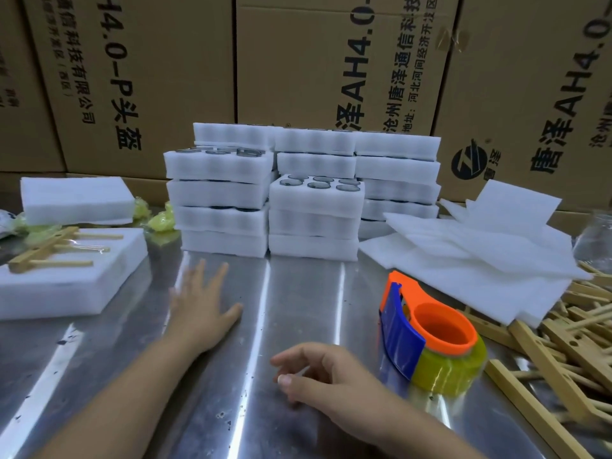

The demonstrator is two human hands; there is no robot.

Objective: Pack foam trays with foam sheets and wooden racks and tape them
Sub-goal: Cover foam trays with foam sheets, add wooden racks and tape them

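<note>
Stacks of white foam trays (298,193) stand at the back middle of the metal table (298,293); some hold dark round items. At the left a taped pack (66,279) lies with a wooden rack (49,250) on top. Loose foam sheets (463,246) are piled at the right, and wooden racks (563,342) lie heaped at the right edge. An orange and blue tape dispenser (430,339) stands at the front right. My left hand (202,303) is spread flat above the table, in front of the stacks. My right hand (328,376) hovers with loosely curled fingers, holding nothing, just left of the dispenser.
Large printed cardboard boxes (298,61) wall off the back. Another white foam block (76,200) sits at the back left with yellow-green wrapped bits (159,220) beside it. A clear glass jar (596,240) stands at the far right.
</note>
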